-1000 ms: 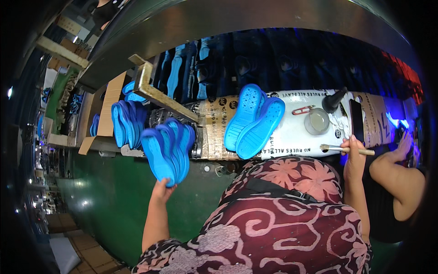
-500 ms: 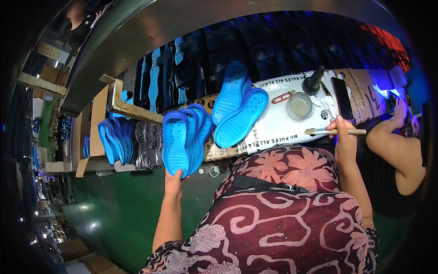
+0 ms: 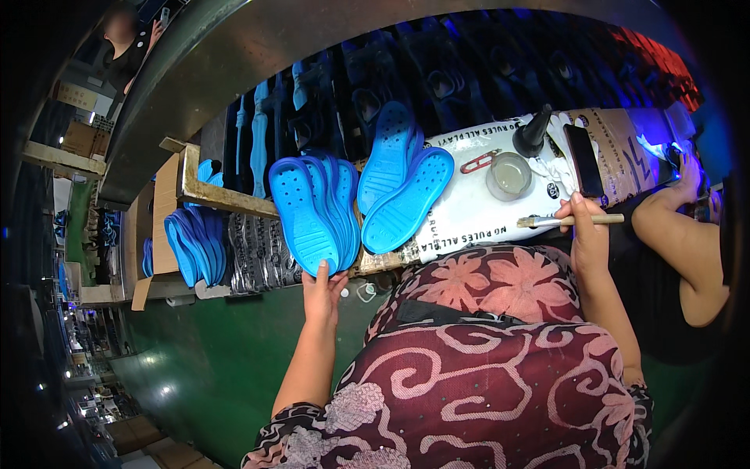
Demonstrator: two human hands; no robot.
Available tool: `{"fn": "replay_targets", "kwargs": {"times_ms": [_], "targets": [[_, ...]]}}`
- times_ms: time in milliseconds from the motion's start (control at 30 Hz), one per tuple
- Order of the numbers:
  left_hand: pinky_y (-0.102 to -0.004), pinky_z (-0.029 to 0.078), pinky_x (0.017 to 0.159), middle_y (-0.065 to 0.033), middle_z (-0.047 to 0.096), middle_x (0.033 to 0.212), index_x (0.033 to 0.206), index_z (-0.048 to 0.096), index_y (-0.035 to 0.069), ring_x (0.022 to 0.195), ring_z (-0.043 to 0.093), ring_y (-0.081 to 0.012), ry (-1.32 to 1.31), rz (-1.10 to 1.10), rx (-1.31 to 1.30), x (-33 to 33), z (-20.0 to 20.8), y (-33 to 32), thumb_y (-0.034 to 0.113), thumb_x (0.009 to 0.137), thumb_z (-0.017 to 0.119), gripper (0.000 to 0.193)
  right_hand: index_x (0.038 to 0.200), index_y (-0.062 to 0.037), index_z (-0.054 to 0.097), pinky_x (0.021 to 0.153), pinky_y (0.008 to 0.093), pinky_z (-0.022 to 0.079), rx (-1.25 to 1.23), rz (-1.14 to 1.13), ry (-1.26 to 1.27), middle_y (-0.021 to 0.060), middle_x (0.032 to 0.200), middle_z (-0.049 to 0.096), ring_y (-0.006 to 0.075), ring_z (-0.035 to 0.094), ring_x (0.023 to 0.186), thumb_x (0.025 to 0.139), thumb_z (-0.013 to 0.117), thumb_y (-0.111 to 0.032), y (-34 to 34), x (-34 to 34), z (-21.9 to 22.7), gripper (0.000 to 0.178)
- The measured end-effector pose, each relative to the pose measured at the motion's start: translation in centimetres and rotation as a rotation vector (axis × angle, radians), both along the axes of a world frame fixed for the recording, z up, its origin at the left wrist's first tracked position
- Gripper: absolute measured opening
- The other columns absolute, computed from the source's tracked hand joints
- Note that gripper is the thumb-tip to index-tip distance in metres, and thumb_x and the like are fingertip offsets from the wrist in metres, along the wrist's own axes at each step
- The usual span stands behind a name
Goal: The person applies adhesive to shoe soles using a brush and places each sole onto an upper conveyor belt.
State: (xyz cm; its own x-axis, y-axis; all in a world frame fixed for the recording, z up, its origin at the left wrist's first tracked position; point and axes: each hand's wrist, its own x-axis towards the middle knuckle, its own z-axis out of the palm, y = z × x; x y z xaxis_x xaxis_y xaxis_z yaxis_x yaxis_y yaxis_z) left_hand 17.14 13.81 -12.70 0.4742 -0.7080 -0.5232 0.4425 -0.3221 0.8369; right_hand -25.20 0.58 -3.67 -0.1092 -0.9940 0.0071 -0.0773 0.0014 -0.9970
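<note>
My left hand [image 3: 321,291] grips the near, heel end of a fanned stack of blue shoe soles [image 3: 303,215], thumb on top and fingers underneath. The toe ends, dotted with small holes, point away from me and lean left. Right of the stack, two more blue soles [image 3: 409,202] lie overlapping on the work surface. My right hand [image 3: 587,241] is closed around the wooden handle of a flat brush [image 3: 547,222], whose bristles point left over the white sheet [image 3: 469,223]. Beyond the brush stands a round tub of cloudy liquid [image 3: 509,178].
A black cone-shaped object [image 3: 533,134], a red clip-like tool [image 3: 478,162] and a dark phone [image 3: 583,160] lie around the tub. More soles [image 3: 193,244] stand at left by a cardboard box [image 3: 166,207]. A metal bracket [image 3: 223,191] juts nearby. A co-worker's arm [image 3: 676,223] is at right.
My left hand has moved up and slightly right, and the stack's toe ends have swung up and to the left. The brush hand has stayed almost where it was.
</note>
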Motion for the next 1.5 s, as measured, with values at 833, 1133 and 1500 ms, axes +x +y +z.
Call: {"fn": "replay_targets", "kwargs": {"times_ms": [833,1133,1500], "targets": [[-0.0402,0.047,0.086,-0.0258,0.063,0.109,0.116,0.058,-0.002,0.102,0.061,-0.0386,-1.039,-0.752,0.065,-4.9,-1.4,-22.5,0.039,0.084,0.060,0.052,0.072,-0.0004,0.063,0.062,0.0225,0.037,0.015,-0.137,-0.121,0.0036,0.067,0.056,0.0089,0.046,0.063,0.096,0.051,-0.029,1.5,-2.7,-0.8,0.040],[-0.0397,0.042,0.095,-0.0238,0.056,0.120,0.129,0.045,-0.004,0.110,0.055,-0.0370,-1.035,-0.534,-0.111,-8.2,3.6,-12.4,0.012,0.081,0.062,0.053,0.072,-0.0008,0.062,0.063,0.0233,0.036,0.028,-0.006,-0.119,0.0045,0.069,0.057,0.0095,0.047,0.064,0.096,0.051,-0.030,-0.7,-2.4,-1.5,0.039],[-0.0229,0.039,0.052,0.0016,0.051,0.066,0.100,0.060,-0.002,0.058,0.045,-0.0061,-1.104,-0.366,0.199,7.3,4.1,-3.0,0.022,0.083,0.070,0.031,0.079,-0.0022,0.065,0.065,0.0237,0.041,0.012,-0.097,-0.054,0.0030,0.073,0.062,0.0096,0.052,0.067,0.095,0.053,-0.031,-3.2,-3.0,-1.7,0.035]]}}
